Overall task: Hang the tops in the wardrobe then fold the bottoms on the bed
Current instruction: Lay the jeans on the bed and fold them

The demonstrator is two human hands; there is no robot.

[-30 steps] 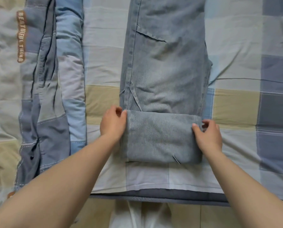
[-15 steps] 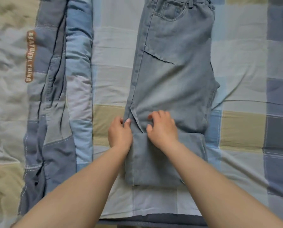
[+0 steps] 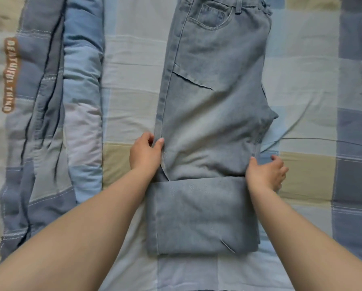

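Note:
Light blue jeans (image 3: 213, 106) lie lengthwise on the bed, folded in half along their length, waistband and a pocket at the far end. The leg end is folded back into a flat rectangle (image 3: 201, 215) nearest me. My left hand (image 3: 145, 153) pinches the left seam of the jeans just beyond that fold, thumb on top. At the right edge of the jeans, level with the fold line, my right hand (image 3: 266, 173) has its thumb on the denim and its fingers spread on the sheet beside it.
The bed wears a checked sheet (image 3: 310, 173) in blue, beige and grey. A rolled patchwork quilt (image 3: 56, 122) with a brown lettered label runs along the left side of the bed.
My right hand slid from the middle of the jeans out to their right edge. My left hand stayed on the left seam. The view shifted so more of the waistband shows.

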